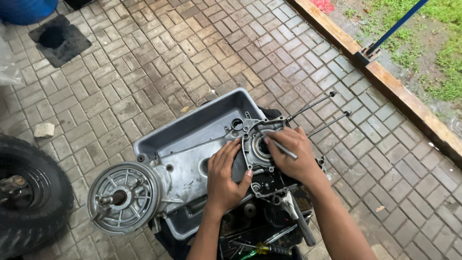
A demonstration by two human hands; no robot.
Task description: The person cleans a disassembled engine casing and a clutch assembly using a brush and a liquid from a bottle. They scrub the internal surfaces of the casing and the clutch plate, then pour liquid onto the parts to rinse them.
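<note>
Left hand presses flat, holding nothing, steadying the engine crankcase across the grey tray on brick paving, while right hand pinches a thin metal pick into the bearing bore.

The floor is made of grey paving bricks, damp and stained. On it rest a grey metal tray under the engine case, a black tyre, a small pale stone and a dark square mat.
</note>
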